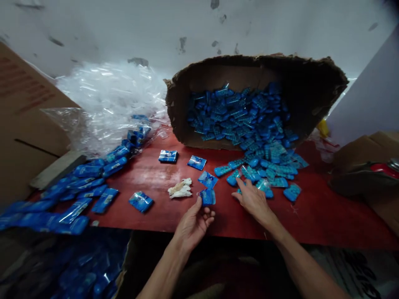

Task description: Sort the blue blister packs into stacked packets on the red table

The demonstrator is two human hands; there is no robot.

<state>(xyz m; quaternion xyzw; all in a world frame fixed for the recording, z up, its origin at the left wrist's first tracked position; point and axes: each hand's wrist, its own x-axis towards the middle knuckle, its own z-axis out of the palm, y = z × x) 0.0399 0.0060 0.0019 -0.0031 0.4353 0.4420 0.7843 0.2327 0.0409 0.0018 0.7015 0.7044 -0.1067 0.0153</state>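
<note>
My left hand point(195, 222) holds a blue printed card point(208, 197) between thumb and fingers near the table's front edge. Just beyond it lies another blue card point(207, 180). My right hand point(253, 200) reaches over the near side of a pile of blue blister packs point(274, 170), its fingers apart and the index finger by one pack point(233, 177). The pile spills from a torn cardboard box point(212, 143) lying on its side. A small stack of blue cards point(168, 156) and a flat blue card point(196, 162) lie farther back.
On the red table point(156, 185) are a crumpled whitish scrap point(180, 188) and a single blue packet point(141, 202). Many blue packets point(90, 182) spread at the left, with clear plastic bags point(109, 104) behind. Cardboard boxes stand at both sides.
</note>
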